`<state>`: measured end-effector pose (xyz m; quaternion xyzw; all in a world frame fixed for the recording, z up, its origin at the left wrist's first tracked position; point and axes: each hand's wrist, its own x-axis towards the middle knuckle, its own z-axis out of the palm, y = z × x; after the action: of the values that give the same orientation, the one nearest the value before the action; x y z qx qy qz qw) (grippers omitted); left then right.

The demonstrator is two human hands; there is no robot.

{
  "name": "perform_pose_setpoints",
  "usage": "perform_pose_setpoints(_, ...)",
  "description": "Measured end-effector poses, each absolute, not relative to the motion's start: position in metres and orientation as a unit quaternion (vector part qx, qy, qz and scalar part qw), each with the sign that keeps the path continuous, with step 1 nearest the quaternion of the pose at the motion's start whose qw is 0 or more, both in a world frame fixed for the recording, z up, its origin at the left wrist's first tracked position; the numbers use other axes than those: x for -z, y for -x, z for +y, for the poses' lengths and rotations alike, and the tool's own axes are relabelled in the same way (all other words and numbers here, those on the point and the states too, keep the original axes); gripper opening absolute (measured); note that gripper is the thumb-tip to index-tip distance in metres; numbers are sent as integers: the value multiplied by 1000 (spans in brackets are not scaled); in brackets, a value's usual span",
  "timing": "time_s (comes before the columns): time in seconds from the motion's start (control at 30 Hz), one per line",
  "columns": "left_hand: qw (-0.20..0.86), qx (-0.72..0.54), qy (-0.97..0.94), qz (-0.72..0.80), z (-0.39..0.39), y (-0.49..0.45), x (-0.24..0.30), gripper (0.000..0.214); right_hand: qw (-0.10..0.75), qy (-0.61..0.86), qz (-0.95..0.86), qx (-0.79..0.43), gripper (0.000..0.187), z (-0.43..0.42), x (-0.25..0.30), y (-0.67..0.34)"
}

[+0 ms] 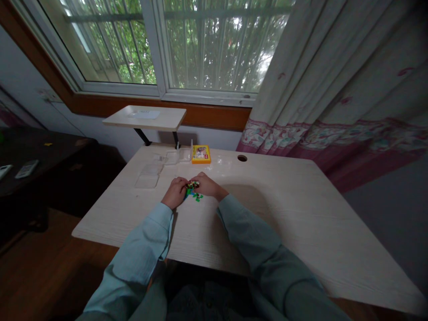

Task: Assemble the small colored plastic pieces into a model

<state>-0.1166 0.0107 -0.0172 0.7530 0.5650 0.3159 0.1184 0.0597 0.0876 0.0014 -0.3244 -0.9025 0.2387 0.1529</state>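
Observation:
Both of my hands meet at the middle of a pale wooden table (pixel 274 209). My left hand (pixel 174 192) and my right hand (pixel 206 185) are closed in a pinch on a small dark and yellow toy piece (pixel 193 183) held between their fingertips. Just below the hands, a few small green and blue pieces (pixel 195 195) lie on the tabletop. Light blue sleeves cover both forearms.
A yellow box (pixel 201 154) stands at the table's far edge beside clear plastic trays (pixel 149 174) and a clear lid (pixel 174 157). A cable hole (pixel 242 158) sits further right. A small shelf (pixel 145 117) hangs under the window. A dark cabinet with remotes (pixel 26 168) stands left; curtain at right.

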Motion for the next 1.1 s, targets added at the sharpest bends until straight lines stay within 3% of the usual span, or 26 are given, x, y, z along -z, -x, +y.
perform_pose_setpoints(0.2, 139, -325, -758, 548, 7, 118, 11, 28, 152, 357, -891, -235, 29, 81, -4, -55)
perform_pose_setpoints(0.43, 156, -334, -761, 535, 6, 117, 9, 37, 157, 402, -869, -241, 26, 80, -3, -55)
perform_pose_setpoints(0.7, 168, -385, -712, 563, 5, 122, 3, 23, 159, 388, -861, -289, 24, 89, -6, -62)
perform_pose_setpoints(1.1, 68, -314, -723, 611, 13, 139, 20, 30, 164, 380, -836, -359, 27, 93, -5, -65)
